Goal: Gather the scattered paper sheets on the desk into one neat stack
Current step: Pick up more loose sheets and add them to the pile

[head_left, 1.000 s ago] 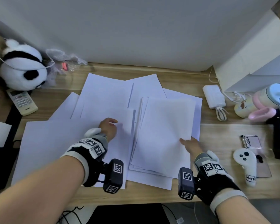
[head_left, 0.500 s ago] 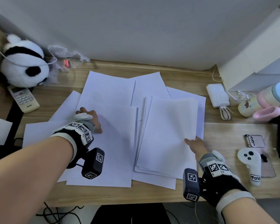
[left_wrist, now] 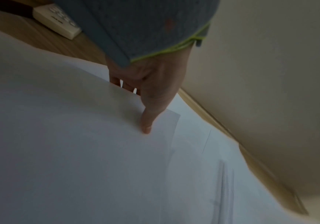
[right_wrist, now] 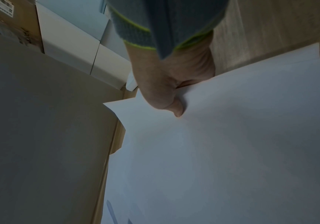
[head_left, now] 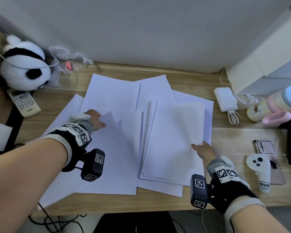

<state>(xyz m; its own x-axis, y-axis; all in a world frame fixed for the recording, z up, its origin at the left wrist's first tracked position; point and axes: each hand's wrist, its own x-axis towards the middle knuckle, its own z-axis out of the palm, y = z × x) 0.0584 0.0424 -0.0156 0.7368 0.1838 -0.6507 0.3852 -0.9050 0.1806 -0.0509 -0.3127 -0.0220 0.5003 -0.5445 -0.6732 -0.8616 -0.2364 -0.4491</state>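
Observation:
White paper sheets lie scattered and overlapping on the wooden desk (head_left: 233,137). My left hand (head_left: 95,119) pinches the far left corner of a large sheet (head_left: 107,157), which is lifted and curling to the right. In the left wrist view its thumb (left_wrist: 145,128) lies on top and the fingers go under the sheet (left_wrist: 78,151). My right hand (head_left: 202,148) pinches the right edge of a rough stack (head_left: 173,140) of several sheets, thumb (right_wrist: 176,110) on top. More loose sheets (head_left: 111,91) fan out behind and beneath.
A panda plush (head_left: 23,64) and a remote (head_left: 23,102) sit at the back left. To the right are a power bank (head_left: 226,100), a white box (head_left: 267,61), a pastel bottle (head_left: 286,98), a phone (head_left: 265,147) and a white controller (head_left: 260,167).
My left hand slid from the middle of the left sheet to its far corner and has lifted that corner toward the right. The right hand stays holding the stack's edge.

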